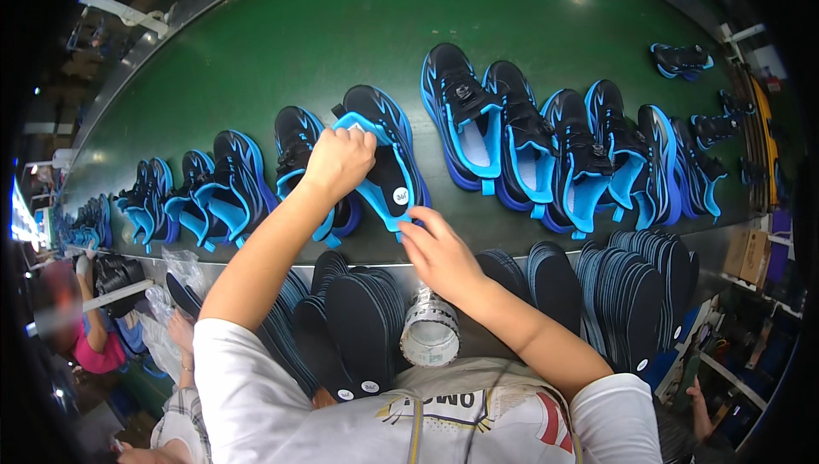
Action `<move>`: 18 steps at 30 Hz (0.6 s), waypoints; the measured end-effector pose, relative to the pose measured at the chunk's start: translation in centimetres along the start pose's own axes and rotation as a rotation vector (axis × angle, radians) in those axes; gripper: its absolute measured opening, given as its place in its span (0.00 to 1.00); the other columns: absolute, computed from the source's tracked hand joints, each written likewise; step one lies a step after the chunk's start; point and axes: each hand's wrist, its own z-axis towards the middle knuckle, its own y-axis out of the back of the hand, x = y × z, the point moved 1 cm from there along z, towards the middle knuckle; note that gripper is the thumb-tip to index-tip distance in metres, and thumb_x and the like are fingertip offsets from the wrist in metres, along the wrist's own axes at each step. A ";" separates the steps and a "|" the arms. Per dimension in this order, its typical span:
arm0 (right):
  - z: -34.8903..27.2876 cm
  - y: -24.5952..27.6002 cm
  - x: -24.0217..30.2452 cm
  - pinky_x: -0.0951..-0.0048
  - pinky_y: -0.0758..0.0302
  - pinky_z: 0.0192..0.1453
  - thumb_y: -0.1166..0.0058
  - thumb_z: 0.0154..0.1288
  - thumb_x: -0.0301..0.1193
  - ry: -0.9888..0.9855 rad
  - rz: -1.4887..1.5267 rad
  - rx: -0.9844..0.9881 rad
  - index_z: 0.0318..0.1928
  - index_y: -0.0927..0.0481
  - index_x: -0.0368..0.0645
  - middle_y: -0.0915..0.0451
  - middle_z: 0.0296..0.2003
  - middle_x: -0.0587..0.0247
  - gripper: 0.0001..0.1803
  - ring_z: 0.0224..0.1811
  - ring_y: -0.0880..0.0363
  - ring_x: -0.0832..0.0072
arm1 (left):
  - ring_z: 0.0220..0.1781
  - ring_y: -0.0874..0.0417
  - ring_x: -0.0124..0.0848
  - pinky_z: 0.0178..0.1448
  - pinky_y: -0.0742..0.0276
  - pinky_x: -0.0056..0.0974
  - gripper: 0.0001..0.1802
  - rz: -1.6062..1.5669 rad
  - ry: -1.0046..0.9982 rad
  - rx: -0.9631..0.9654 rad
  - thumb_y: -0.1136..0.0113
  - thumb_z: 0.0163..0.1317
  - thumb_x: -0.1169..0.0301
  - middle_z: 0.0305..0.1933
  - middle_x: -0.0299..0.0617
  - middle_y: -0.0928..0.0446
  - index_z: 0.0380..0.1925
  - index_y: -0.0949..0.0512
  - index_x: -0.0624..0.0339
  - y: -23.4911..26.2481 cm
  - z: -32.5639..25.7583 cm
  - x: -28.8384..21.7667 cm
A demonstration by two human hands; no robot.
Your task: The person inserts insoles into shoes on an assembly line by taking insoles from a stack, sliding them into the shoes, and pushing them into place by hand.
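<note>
A black sneaker [397,127] with bright blue edging and lining lies on the green conveyor belt [256,46], its heel toward me. My left hand [341,159] is closed on the blue-lined tongue, pulling the opening wide. Inside the sneaker lies a black insole [391,178] with a round white label at its heel. My right hand [441,258] pinches the blue heel collar between thumb and fingers. Partly hidden behind my left hand and forearm stands a matching sneaker [296,131].
More black-and-blue sneakers [456,97] line the belt on both sides. Stacks of black insoles [367,319] stand along its near edge, around a whitish cylindrical container [431,336]. Clear plastic bags [183,268] lie at the left. A co-worker in pink [102,345] is beyond them.
</note>
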 end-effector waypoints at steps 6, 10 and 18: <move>-10.5 7.8 -0.7 0.59 0.34 0.52 0.44 0.50 0.30 -0.139 -0.398 0.062 0.45 0.28 0.40 0.34 0.47 0.50 0.19 0.49 0.33 0.53 | 0.16 0.32 0.30 0.22 0.37 0.33 0.10 -1.162 0.559 -0.111 0.53 0.53 0.70 0.13 0.35 0.34 0.18 0.30 0.64 1.4 -1.1 3.0; -16.2 9.3 1.2 0.58 0.36 0.52 0.40 0.48 0.36 -0.287 -0.532 0.129 0.43 0.30 0.40 0.35 0.47 0.50 0.23 0.50 0.35 0.52 | 0.12 0.45 0.19 0.18 0.49 0.25 0.10 -1.967 0.789 -0.546 0.56 0.57 0.71 0.13 0.32 0.37 0.25 0.26 0.64 4.3 -2.7 4.0; -20.4 12.8 2.2 0.60 0.35 0.53 0.38 0.47 0.37 -0.471 -0.367 0.232 0.44 0.33 0.37 0.40 0.56 0.41 0.27 0.53 0.36 0.49 | 0.16 0.43 0.17 0.19 0.48 0.24 0.10 -1.824 0.629 -0.282 0.55 0.51 0.75 0.16 0.29 0.38 0.35 0.35 0.55 7.4 -1.3 -1.2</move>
